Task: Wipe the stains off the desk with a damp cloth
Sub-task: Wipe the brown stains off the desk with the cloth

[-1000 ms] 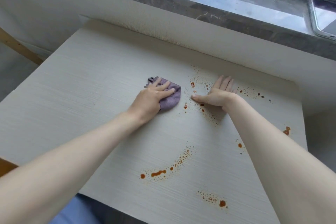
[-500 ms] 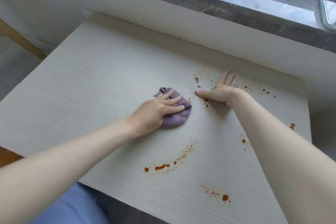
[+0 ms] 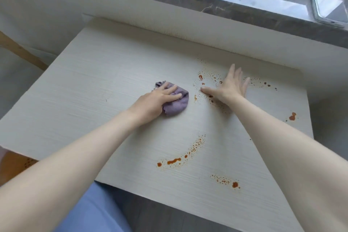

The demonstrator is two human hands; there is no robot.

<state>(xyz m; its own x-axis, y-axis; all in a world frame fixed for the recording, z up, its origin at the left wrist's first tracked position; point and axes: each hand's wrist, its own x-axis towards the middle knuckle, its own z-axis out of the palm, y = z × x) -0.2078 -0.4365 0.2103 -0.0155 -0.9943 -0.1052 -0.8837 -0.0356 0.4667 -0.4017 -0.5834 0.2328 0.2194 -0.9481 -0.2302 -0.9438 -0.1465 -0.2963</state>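
My left hand [image 3: 154, 103] presses a bunched purple cloth [image 3: 178, 105] onto the pale wood-grain desk [image 3: 94, 90], fingers laid fairly straight over it. To the right of the cloth, my right hand [image 3: 229, 88] lies flat on the desk with its fingers spread. Small red-brown spots [image 3: 200, 77] are scattered around it. More specks [image 3: 267, 84] trail off to its right. A curved streak of stains [image 3: 174, 161] lies nearer to me, another patch [image 3: 235, 184] sits close to the front edge, and one blot [image 3: 292, 117] is near the right edge.
A dark stone windowsill [image 3: 207, 0] runs behind the desk, with a phone [image 3: 329, 5] lying on it at the far right. A wooden bar [image 3: 20, 52] slants at the left. My blue-clad leg [image 3: 94, 213] shows below the desk's front edge.
My left hand slid the cloth toward me and then back away, ending just left of my right thumb. The right hand stayed planted on the desk.
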